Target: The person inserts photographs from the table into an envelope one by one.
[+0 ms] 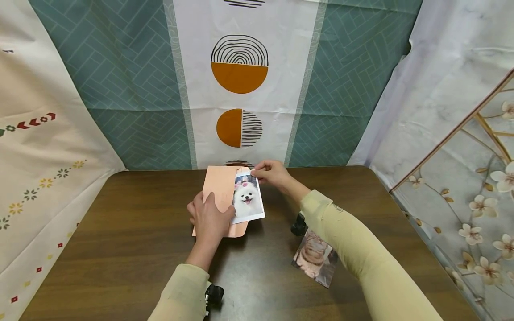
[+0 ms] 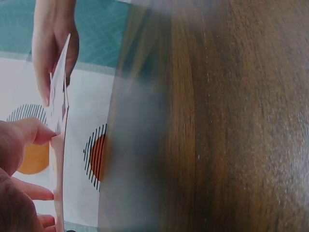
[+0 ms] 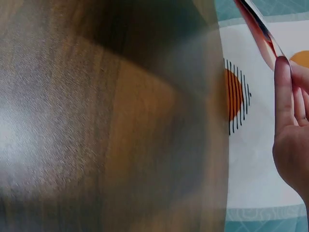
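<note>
A peach envelope (image 1: 218, 183) is tilted up over the far side of the table, its flap side to the right. My left hand (image 1: 210, 218) holds it near the lower left, thumb at the opening edge and fingers spread over the front. Part of a white fluffy dog photo (image 1: 246, 203) sticks out of the opening; its left part is hidden in the envelope. With thumb and fingers, my right hand (image 1: 275, 174) pinches the photo's top right corner. Edge-on in the left wrist view, the envelope (image 2: 58, 169) meets the left fingertips (image 2: 41, 193).
A second photo (image 1: 315, 258), showing a ginger cat, lies on the brown wooden table (image 1: 140, 267), partly under the right forearm in the head view. Behind the table hangs a patterned curtain (image 1: 241, 100), with more printed cloth at both sides.
</note>
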Demonstrator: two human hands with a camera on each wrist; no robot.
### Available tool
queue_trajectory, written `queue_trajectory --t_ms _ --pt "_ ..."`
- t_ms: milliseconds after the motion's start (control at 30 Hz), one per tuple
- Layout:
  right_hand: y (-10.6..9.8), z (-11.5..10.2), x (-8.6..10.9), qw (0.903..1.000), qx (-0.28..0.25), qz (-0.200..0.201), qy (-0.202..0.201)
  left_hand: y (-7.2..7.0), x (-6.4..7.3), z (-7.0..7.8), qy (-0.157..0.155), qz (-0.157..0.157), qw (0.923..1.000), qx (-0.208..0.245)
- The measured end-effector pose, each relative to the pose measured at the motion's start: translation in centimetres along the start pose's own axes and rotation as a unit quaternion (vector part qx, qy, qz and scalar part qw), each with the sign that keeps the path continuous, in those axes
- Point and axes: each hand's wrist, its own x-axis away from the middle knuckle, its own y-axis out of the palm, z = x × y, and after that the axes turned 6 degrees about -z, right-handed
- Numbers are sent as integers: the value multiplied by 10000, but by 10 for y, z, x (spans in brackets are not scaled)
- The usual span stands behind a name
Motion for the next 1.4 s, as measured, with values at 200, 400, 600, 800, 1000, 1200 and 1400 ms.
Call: queue_trajectory --t_ms 200,400,600,800,1000,1200,1400 --pt "11 3 1 9994 26 295 -190 1 0 2 -1 -75 10000 -8" --pt "18 2 4 9995 -179 104 -239 1 0 3 -32 -88 9999 -51" --pt "10 0 6 9992 63 -386 -73 2 -1 1 -4 -64 10000 -34" --pt "2 -4 5 9965 -11 -824 139 2 -2 1 12 -65 10000 -5" --pt "8 -2 1 9963 -232 -820 144 3 -1 4 11 -157 9999 7" --pt "15 -5 -1 9958 -140 -881 194 2 -1 4 40 -137 9999 -35" --pt "17 -3 -2 9962 -116 -851 154 4 -1 3 99 -51 9999 -60"
